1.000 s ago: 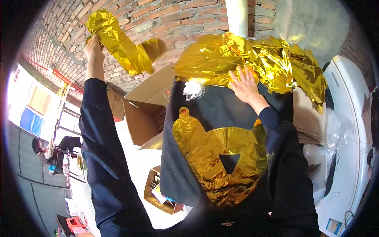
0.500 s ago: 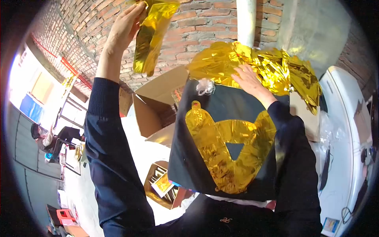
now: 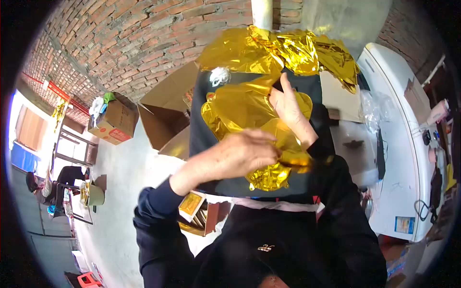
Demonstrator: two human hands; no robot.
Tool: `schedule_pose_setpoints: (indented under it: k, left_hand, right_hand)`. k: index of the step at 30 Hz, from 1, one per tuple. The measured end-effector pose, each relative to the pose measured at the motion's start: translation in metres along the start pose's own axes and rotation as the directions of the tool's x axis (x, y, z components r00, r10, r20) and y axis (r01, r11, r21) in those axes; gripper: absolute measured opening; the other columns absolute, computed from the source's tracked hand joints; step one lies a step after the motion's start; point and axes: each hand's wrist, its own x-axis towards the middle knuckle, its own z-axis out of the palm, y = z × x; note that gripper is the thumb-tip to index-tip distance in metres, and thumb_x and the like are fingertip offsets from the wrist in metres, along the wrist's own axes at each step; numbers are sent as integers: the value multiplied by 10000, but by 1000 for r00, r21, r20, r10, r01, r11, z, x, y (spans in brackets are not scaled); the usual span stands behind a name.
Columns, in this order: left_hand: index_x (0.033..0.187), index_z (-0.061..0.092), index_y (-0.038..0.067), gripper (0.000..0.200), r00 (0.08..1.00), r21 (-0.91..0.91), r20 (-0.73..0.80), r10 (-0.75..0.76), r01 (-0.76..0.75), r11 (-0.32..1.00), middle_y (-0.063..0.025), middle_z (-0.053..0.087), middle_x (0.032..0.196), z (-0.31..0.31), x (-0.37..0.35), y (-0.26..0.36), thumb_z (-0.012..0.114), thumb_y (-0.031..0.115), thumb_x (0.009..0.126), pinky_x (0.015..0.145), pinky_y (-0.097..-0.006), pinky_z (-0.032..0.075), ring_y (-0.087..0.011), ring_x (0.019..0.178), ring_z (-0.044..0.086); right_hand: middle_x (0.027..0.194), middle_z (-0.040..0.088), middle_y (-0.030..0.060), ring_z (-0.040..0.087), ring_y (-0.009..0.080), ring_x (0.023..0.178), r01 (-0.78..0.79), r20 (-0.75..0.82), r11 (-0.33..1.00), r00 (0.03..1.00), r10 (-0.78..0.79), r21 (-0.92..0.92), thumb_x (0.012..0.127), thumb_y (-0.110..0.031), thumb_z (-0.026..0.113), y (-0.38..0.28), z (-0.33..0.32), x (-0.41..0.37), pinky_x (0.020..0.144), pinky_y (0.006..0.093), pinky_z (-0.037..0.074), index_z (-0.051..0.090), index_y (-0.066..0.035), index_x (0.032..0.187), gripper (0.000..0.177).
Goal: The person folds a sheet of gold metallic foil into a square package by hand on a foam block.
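- The left hand [image 3: 242,152] reaches in from the lower left, its fingers curled narrow and closed on the lower part of the gold foil balloon [image 3: 240,108]; the hand is somewhat blurred, so the exact grip is hard to read
- The right hand [image 3: 289,109] lies on the balloon's right side, palm down and fingers spread loosely, with one finger pointing up towards the far edge; it grips nothing
- The gold foil balloon is crumpled and flat, and it lies on a black cloth [image 3: 204,139] spread over the person's lap, roughly at the middle of that cloth
- At the far edge of the cloth sits a loose pile of gold foil [image 3: 288,45], apart from the balloon in hand, and just beside it to the left is a small white tuft [image 3: 220,76]
- Left of the cloth stands an open cardboard box [image 3: 161,117] with its flaps spread, and further left a smaller box [image 3: 114,121] against the brick wall [image 3: 120,38]
- Below the left forearm, on the floor, is a tray of gold packets [image 3: 192,206]
- A white appliance [image 3: 401,144] stands to the right
- Far left, a seated person [image 3: 41,185] is small and unclear
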Motion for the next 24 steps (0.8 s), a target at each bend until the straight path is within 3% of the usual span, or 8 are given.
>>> schedule_pose_setpoints:
  k: [4, 6, 9, 12, 16, 18, 21, 24]
  left_hand:
    - [1055, 723, 56, 211, 981, -79, -80, -174, 168, 983, -60, 742, 1138, 72, -45, -5, 640, 246, 1018, 1053, -435, 480, -305, 1223, 624]
    - [1069, 732, 54, 227, 964, -123, -106, -243, 229, 966, -70, 740, 1150, 94, -60, -3, 647, 258, 1017, 1059, -449, 470, -312, 1238, 617]
    - [1094, 738, 36, 223, 950, -107, -98, -298, 287, 952, -69, 732, 1212, 109, -75, -1, 648, 225, 1019, 1093, -451, 450, -316, 1295, 591]
    - [1091, 739, 35, 216, 944, -81, -101, -314, 306, 948, -76, 732, 1218, 113, -81, -2, 653, 216, 1010, 1085, -446, 451, -315, 1304, 589]
    - [1069, 747, 30, 192, 923, -52, -163, -350, 346, 937, -98, 732, 1199, 102, -76, -6, 674, 187, 987, 1061, -441, 459, -316, 1302, 591]
    - [1058, 750, 25, 187, 906, -8, -219, -362, 369, 929, -112, 732, 1182, 95, -71, -10, 687, 178, 972, 1054, -438, 460, -318, 1288, 597]
    - [1049, 752, 19, 189, 890, 42, -259, -375, 398, 916, -126, 729, 1168, 93, -66, -12, 706, 174, 953, 1054, -436, 459, -323, 1253, 609]
    - [1039, 761, 31, 185, 893, 93, -234, -385, 414, 905, -113, 729, 1191, 112, -76, -30, 704, 185, 952, 1065, -447, 456, -317, 1268, 601]
  right_hand:
    - [1140, 738, 81, 694, 184, 978, -113, -418, 973, 908, 19, -201, 984, -310, 717, 19, -8, -32, 843, 356, 565, 688, -64, 1227, 347]
    - [1117, 723, 63, 698, 150, 950, -195, -60, 980, 979, 193, -34, 1002, -253, 693, 14, -50, -40, 797, 344, 566, 692, -87, 1191, 252]
    - [1079, 708, 80, 722, 198, 899, -170, -366, 968, 926, 92, -187, 999, -157, 667, 19, -55, -41, 735, 373, 594, 683, -57, 1112, 152]
    - [1113, 721, 127, 736, 233, 946, -97, -469, 978, 883, -1, -184, 999, -141, 642, 19, -71, -22, 841, 417, 618, 678, -10, 1163, 213]
    - [1139, 693, 109, 732, 226, 938, 71, -236, 988, 966, -103, -141, 960, -51, 677, -15, -48, -8, 809, 396, 617, 661, -9, 1268, 311]
    - [1145, 688, 116, 718, 222, 1022, 216, 0, 731, 959, -284, -647, 925, 64, 670, -13, -140, 29, 824, 363, 614, 616, -6, 1360, 444]
    - [1240, 686, 103, 695, 261, 1137, -7, -276, 977, 960, -53, -213, 1005, -109, 646, -39, -81, 22, 888, 449, 605, 600, -36, 1368, 374]
    - [1311, 684, 99, 683, 264, 1178, -126, -417, 920, 908, -44, -370, 1040, -200, 627, -37, -87, 23, 996, 529, 562, 596, -48, 1355, 351]
